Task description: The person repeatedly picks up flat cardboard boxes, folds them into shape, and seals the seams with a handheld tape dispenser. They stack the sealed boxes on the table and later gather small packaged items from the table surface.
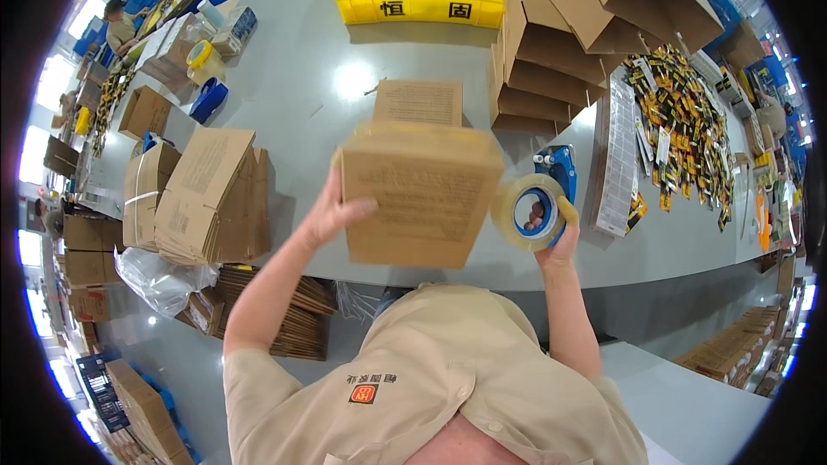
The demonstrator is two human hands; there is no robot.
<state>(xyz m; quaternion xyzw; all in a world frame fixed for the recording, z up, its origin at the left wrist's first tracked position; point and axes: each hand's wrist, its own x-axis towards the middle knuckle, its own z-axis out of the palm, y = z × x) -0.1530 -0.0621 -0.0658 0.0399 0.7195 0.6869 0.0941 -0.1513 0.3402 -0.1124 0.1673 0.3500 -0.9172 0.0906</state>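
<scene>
My left hand [336,203] grips the left side of a cardboard box [413,206], thumb across its printed front face. The box is tilted and blurred along its upper edge. In my right hand [561,232] is a blue tape dispenser [563,168] carrying a roll of clear packing tape [506,216]; some fingertips show through the roll's core. The roll is just right of the box, and I cannot tell whether they touch. Behind the held box, another printed cardboard piece [418,102] is partly hidden.
Open cartons [549,64] are stacked at the right, beside a heap of small packaged items [685,135]. A yellow bin [417,8] of yellow pieces stands at the back. Flattened cartons [203,194] lie at the left, near a second blue dispenser [208,100] on the grey table [284,71].
</scene>
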